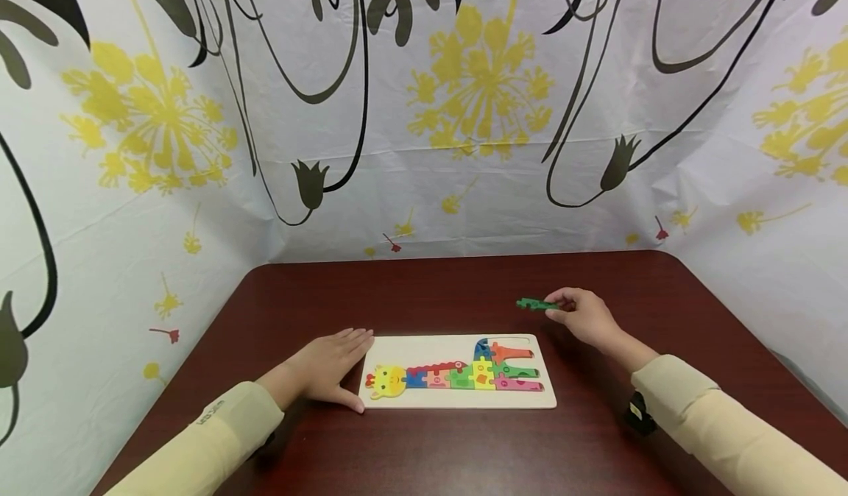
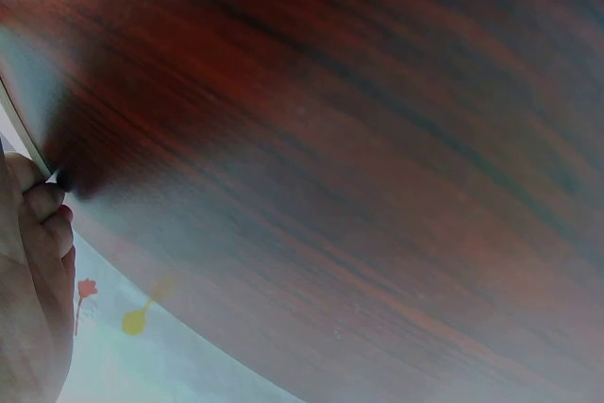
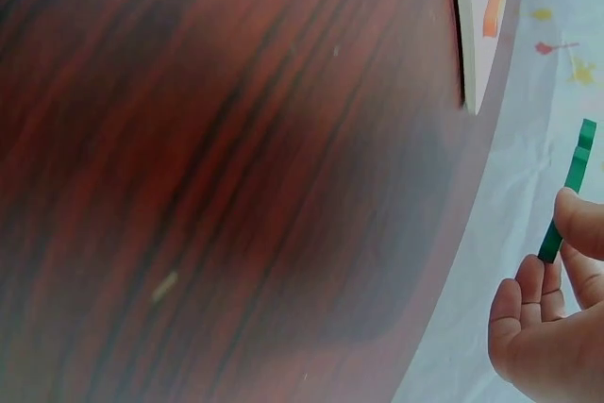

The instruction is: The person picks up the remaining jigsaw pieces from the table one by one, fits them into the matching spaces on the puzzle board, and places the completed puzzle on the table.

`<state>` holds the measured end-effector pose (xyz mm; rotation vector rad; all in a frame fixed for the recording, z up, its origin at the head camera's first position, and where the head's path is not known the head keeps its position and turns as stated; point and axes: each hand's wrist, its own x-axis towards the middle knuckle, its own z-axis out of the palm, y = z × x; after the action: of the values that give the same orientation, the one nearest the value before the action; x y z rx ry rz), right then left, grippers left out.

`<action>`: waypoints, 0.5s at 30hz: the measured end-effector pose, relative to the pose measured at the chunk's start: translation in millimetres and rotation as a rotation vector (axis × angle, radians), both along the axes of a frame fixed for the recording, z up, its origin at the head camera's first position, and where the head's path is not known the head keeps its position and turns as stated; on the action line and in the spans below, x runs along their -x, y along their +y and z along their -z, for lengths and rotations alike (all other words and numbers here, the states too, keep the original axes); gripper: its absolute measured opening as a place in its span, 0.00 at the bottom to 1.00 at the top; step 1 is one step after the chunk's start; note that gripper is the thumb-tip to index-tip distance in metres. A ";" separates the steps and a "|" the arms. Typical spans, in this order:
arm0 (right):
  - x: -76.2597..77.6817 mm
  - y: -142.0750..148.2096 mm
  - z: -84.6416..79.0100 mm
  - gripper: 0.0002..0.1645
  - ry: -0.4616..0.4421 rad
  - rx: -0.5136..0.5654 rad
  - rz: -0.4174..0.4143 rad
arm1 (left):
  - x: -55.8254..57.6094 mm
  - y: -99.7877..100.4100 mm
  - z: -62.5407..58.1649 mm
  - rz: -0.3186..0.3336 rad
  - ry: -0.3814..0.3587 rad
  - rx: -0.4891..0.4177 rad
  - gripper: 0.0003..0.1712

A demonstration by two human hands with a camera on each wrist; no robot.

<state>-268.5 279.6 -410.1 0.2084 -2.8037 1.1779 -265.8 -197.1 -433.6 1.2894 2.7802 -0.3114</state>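
A pale puzzle board (image 1: 424,347) lies flat on the table, filled with colourful giraffe pieces: a yellow head (image 1: 388,382), a body of several colours and legs at the right end. My left hand (image 1: 334,367) rests with straight fingers at the board's left edge, the thumb near its lower corner. Beyond the board's right end, my right hand (image 1: 586,318) pinches a green puzzle piece (image 1: 535,305) between thumb and fingers, above the table. In the right wrist view that green piece (image 3: 576,172) shows edge-on. At the board's upper right a bare outlined recess (image 1: 513,341) shows.
The dark red-brown wooden table (image 1: 424,452) has rounded far corners. White cloth (image 1: 424,216) with yellow flowers and grey tulips hangs behind and at both sides. A black wrist device (image 1: 640,413) sits under the right cuff.
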 end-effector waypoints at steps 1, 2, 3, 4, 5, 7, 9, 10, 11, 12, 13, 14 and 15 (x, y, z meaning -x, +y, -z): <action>-0.4 -1.6 0.2 0.13 0.000 0.000 -0.006 | -0.1 0.1 -0.1 0.000 -0.001 -0.001 0.69; -0.6 -3.0 0.5 0.13 0.001 -0.001 -0.012 | -0.2 0.2 -0.2 -0.001 -0.003 -0.001 0.69; -1.1 -4.6 0.5 0.13 0.003 -0.002 -0.016 | -0.3 0.3 -0.3 -0.001 -0.004 -0.002 0.69; -1.8 -6.2 0.5 0.12 0.005 -0.004 -0.025 | -0.4 0.3 -0.3 -0.001 -0.005 -0.003 0.69; -2.3 -7.5 0.7 0.12 0.009 -0.007 -0.033 | -0.6 0.4 -0.4 -0.001 -0.005 -0.004 0.69; -2.8 -10.0 1.6 0.12 0.014 -0.013 -0.041 | -0.8 0.6 -0.4 -0.003 -0.005 -0.005 0.69; -3.4 -12.7 2.8 0.11 0.019 -0.021 -0.049 | -0.7 0.8 -0.4 -0.002 -0.003 -0.006 0.69; -3.6 -14.1 3.7 0.11 0.022 -0.027 -0.053 | -0.8 0.8 -0.5 -0.003 -0.002 -0.006 0.69; -3.7 -15.5 4.8 0.10 0.023 -0.033 -0.056 | -0.8 0.9 -0.6 -0.003 -0.003 -0.007 0.69; -4.0 -17.1 5.7 0.10 0.022 -0.038 -0.059 | -0.8 0.9 -0.7 -0.004 -0.003 -0.005 0.69; -4.1 -18.5 6.6 0.09 0.023 -0.042 -0.062 | -0.8 0.9 -0.8 -0.003 -0.004 -0.006 0.69; -4.3 -20.0 7.3 0.09 0.021 -0.043 -0.065 | -0.9 0.9 -0.7 -0.004 -0.006 -0.006 0.69; -4.5 -21.4 8.0 0.08 0.020 -0.045 -0.068 | -1.0 0.8 -0.7 -0.005 -0.008 -0.006 0.69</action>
<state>-264.0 258.2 -418.1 0.3196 -2.8281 1.1205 -264.8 -196.3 -432.9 1.2823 2.7791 -0.2973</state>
